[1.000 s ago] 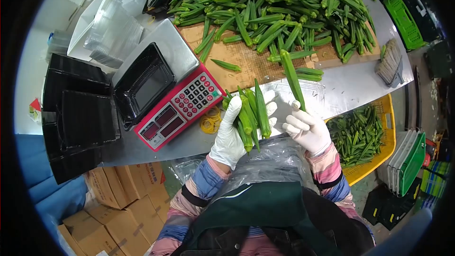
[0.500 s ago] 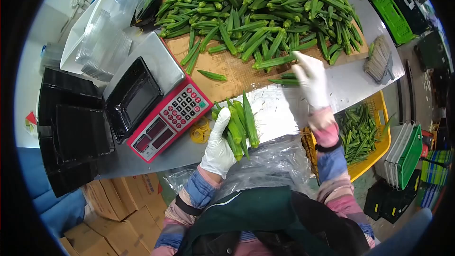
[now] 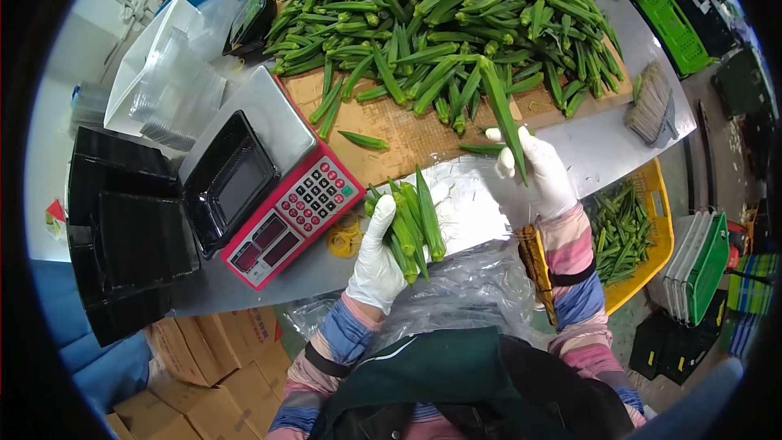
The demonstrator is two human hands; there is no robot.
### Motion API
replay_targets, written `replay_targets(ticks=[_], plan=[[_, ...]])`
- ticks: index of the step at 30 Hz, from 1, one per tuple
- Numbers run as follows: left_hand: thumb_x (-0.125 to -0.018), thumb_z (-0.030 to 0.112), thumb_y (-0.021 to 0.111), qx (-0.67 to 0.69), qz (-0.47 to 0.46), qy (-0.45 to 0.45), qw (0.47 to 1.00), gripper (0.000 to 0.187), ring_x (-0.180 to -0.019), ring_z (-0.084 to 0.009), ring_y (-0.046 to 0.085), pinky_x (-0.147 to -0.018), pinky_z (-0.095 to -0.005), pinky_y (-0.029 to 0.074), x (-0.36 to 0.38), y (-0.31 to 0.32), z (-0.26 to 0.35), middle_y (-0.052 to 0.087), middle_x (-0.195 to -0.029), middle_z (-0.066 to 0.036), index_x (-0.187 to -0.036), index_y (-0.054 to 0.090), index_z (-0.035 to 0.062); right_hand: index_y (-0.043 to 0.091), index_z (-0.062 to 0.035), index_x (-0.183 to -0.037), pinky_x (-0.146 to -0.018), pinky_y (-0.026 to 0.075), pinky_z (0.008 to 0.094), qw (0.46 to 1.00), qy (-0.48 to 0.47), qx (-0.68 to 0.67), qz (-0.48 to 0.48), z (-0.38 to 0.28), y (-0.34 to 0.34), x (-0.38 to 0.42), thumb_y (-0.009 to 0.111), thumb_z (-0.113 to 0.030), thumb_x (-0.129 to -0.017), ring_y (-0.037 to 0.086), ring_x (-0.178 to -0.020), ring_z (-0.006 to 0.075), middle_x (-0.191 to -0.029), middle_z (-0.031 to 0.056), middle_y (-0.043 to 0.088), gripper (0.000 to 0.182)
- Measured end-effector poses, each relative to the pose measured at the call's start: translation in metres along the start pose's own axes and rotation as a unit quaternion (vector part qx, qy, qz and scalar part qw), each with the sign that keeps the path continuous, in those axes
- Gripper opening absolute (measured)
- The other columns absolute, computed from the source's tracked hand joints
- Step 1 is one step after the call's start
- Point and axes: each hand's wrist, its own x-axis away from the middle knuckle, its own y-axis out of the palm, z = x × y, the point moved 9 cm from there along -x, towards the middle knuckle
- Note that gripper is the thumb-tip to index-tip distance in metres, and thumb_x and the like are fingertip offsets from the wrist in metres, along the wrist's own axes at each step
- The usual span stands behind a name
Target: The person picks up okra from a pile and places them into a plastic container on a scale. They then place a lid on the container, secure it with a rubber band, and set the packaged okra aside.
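My left hand (image 3: 376,257), in a white glove, is closed around a bunch of okra pods (image 3: 414,224) above the near edge of the table. My gloved right hand (image 3: 542,167) pinches a single long okra pod (image 3: 501,110), its stem end pointing up and away. Beyond it spreads a large heap of okra (image 3: 440,12) on a brown board (image 3: 391,126). Another loose pod (image 3: 482,149) lies just left of the right hand, and one more (image 3: 363,140) rests near the scale.
Left of my hands, a black tray (image 3: 232,175) sits on a red digital scale (image 3: 297,204). Yellow rubber bands (image 3: 344,236) lie beside it. A yellow crate (image 3: 660,228) with okra stands at the right. A brush (image 3: 652,98) lies at the table's right edge. Stacked black trays (image 3: 134,232) stand far left.
My right hand has picked up one okra pod from the front of the heap and drawn it back toward me. The left hand still holds its bunch in about the same place.
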Motion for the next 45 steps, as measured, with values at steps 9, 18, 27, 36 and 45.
replay_targets(ticks=[9, 18, 27, 36, 45], plan=[[-0.100, 0.037, 0.063, -0.012, -0.027, 0.040, 0.999, 0.065, -0.136, -0.0346, 0.051, -0.114, -0.0568, 0.042, 0.005, 0.016, 0.007, 0.048, -0.149, -0.021, -0.150, 0.040, 0.0028, 0.073, -0.0016, -0.105, -0.063, 0.042, 0.0258, 0.983, 0.081, 0.156, -0.048, 0.017, 0.071, 0.058, 0.053, -0.036, -0.106, 0.053, -0.065, 0.0070, -0.074, 0.0004, 0.067, 0.040], [-0.100, 0.035, 0.063, -0.042, -0.050, 0.030, 0.997, 0.065, -0.119, -0.0306, 0.063, -0.097, -0.0462, 0.057, 0.009, 0.027, 0.002, 0.057, -0.139, -0.020, -0.150, 0.039, 0.0010, 0.073, -0.0037, -0.093, -0.062, 0.048, 0.0349, 0.806, -0.246, 0.537, -0.030, -0.025, 0.134, 0.099, 0.071, -0.010, -0.090, 0.062, -0.064, 0.0227, -0.073, 0.0082, 0.067, 0.007], [-0.097, 0.032, 0.068, 0.016, -0.093, -0.009, 0.995, 0.063, -0.110, -0.0233, 0.065, -0.093, -0.0409, 0.058, 0.014, 0.018, 0.001, 0.062, -0.128, -0.013, -0.147, 0.044, 0.0026, 0.074, -0.0011, -0.089, -0.064, 0.047, 0.0274, 0.874, -0.207, 0.428, 0.099, -0.031, 0.069, 0.076, 0.068, -0.008, -0.095, 0.062, -0.064, 0.0133, -0.068, 0.0043, 0.067, 0.011], [-0.097, 0.025, 0.069, 0.032, -0.089, -0.024, 0.995, 0.063, -0.114, -0.0302, 0.067, -0.097, -0.0474, 0.058, 0.012, 0.008, -0.003, 0.058, -0.139, -0.022, -0.149, 0.041, 0.0028, 0.076, -0.0095, -0.102, -0.081, 0.051, 0.0399, 0.654, -0.203, 0.707, 0.174, -0.022, -0.059, -0.023, 0.074, -0.017, -0.085, 0.066, -0.087, 0.0305, -0.101, 0.0108, 0.071, 0.019], [-0.098, 0.025, 0.067, 0.050, -0.079, -0.033, 0.995, 0.062, -0.116, -0.0301, 0.066, -0.098, -0.0468, 0.057, 0.008, 0.006, -0.005, 0.059, -0.136, -0.021, -0.149, 0.040, 0.0017, 0.072, -0.0006, -0.113, -0.070, 0.049, 0.0243, 0.984, 0.033, 0.167, 0.059, 0.002, -0.055, 0.008, 0.061, -0.030, -0.104, 0.060, -0.076, 0.0087, -0.092, 0.0005, 0.070, 0.032]])
